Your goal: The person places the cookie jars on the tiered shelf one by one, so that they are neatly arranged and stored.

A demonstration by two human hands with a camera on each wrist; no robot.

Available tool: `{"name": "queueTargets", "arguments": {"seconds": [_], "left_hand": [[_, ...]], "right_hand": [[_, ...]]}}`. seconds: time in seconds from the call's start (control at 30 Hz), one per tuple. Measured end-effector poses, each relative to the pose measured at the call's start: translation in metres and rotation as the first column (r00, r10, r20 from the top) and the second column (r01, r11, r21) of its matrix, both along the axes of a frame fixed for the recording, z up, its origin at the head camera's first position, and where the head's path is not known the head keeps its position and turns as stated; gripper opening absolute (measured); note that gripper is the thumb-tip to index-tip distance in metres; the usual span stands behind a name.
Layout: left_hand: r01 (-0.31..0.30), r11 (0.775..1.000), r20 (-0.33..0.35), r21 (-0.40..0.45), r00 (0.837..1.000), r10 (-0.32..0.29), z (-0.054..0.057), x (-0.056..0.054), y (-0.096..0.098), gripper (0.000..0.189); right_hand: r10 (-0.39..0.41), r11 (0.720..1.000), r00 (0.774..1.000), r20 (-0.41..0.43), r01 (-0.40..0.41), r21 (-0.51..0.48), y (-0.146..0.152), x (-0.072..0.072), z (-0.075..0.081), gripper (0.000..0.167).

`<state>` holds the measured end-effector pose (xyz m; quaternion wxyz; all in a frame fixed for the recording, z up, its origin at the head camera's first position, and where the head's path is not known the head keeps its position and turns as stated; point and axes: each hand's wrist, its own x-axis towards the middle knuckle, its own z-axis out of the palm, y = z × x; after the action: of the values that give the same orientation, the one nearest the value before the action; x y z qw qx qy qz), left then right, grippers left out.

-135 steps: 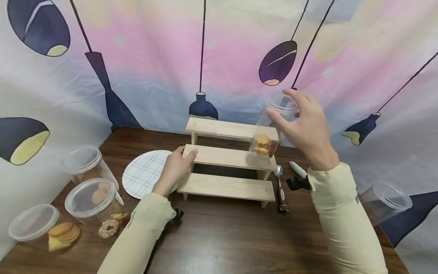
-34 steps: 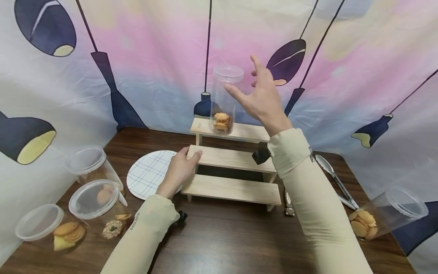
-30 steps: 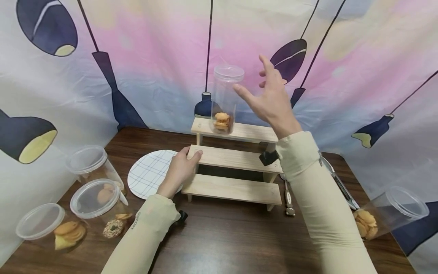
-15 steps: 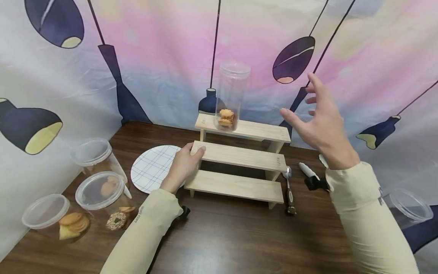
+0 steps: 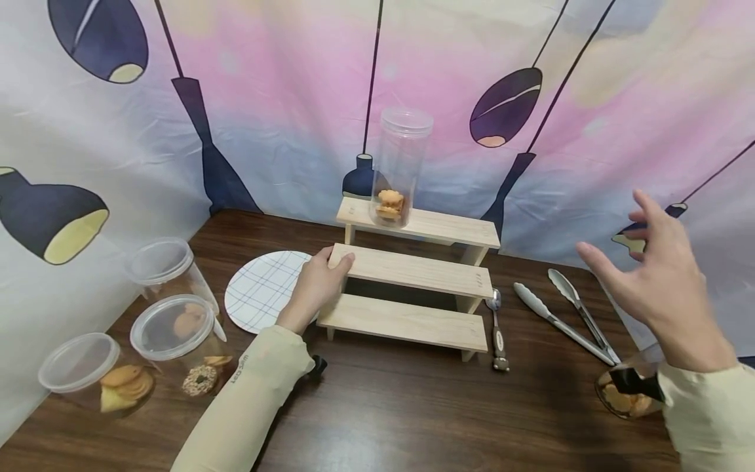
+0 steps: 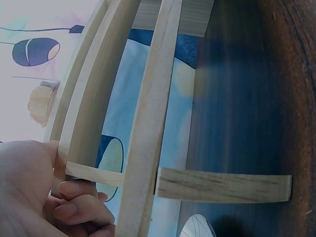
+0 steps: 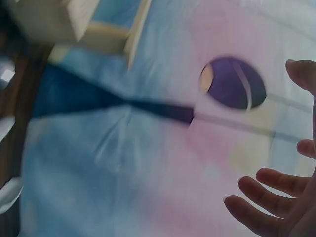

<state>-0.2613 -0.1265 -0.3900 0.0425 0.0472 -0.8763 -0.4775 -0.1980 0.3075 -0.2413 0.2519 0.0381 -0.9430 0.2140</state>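
Note:
A three-tier wooden display stand (image 5: 415,270) stands on the dark table. My left hand (image 5: 317,283) grips the left end of its middle tier; in the left wrist view, the thumb side of that hand (image 6: 27,190) lies along the board while the fingertips curl beneath it. On the top tier, toward the left, a tall clear lidded jar (image 5: 404,164) stands upright with a few cookies at its bottom. Off to the right, my right hand (image 5: 666,288) hovers with fingers spread and nothing in them. Below its wrist, another clear jar with cookies (image 5: 618,396) is partly hidden by the sleeve.
Several lidded cookie jars (image 5: 171,328) crowd the table's left side. Left of the stand lies a round white checked mat (image 5: 265,292), partly behind the left hand. A spoon (image 5: 498,334) and metal tongs (image 5: 569,324) lie right of the stand. A patterned cloth backdrop (image 5: 283,118) hangs behind.
My right hand carried the tall jar onto the top tier, let it go and swung away right, uncovering the tongs. My left hand kept its grip on the stand.

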Motion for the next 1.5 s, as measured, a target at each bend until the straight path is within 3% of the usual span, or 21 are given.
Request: {"name": "queueTargets", "arguments": {"seconds": [0.2, 0.4, 0.73, 0.83, 1.03, 1.13, 1.33, 1.5], "left_hand": [[-0.004, 1.0, 0.012, 0.01, 1.0, 0.004, 0.0, 0.0, -0.001, 0.071], [-0.004, 1.0, 0.016, 0.016, 1.0, 0.004, -0.002, 0.001, -0.003, 0.072], [-0.007, 1.0, 0.003, 0.022, 1.0, 0.007, -0.002, 0.0, -0.003, 0.072], [-0.005, 1.0, 0.002, 0.019, 1.0, 0.005, -0.001, 0.0, -0.003, 0.072], [-0.008, 1.0, -0.005, 0.013, 1.0, 0.008, -0.001, 0.0, -0.002, 0.071], [-0.004, 1.0, -0.008, 0.013, 1.0, 0.004, -0.001, -0.001, -0.001, 0.071], [0.0, 1.0, -0.011, 0.014, 1.0, 0.0, -0.001, -0.001, 0.0, 0.072], [0.002, 1.0, -0.01, 0.012, 1.0, -0.002, -0.001, -0.001, 0.001, 0.072]], "right_hand": [[-0.088, 0.995, 0.996, 0.009, 0.088, 0.049, 0.042, 0.016, -0.027, 0.093], [-0.188, 0.977, 0.979, 0.074, 0.179, 0.112, 0.071, 0.032, -0.051, 0.096], [-0.24, 0.971, 0.969, 0.052, 0.239, 0.027, 0.097, 0.051, -0.08, 0.087], [-0.236, 0.971, 0.972, 0.024, 0.236, -0.031, 0.12, 0.044, -0.097, 0.086], [-0.246, 0.969, 0.968, -0.038, 0.245, -0.025, 0.206, 0.013, -0.159, 0.103], [-0.257, 0.966, 0.966, -0.025, 0.256, -0.034, 0.203, 0.017, -0.157, 0.103], [-0.292, 0.954, 0.954, 0.063, 0.296, -0.05, 0.135, 0.052, -0.115, 0.091], [-0.327, 0.939, 0.937, 0.118, 0.336, -0.066, 0.121, 0.06, -0.108, 0.088]]}}
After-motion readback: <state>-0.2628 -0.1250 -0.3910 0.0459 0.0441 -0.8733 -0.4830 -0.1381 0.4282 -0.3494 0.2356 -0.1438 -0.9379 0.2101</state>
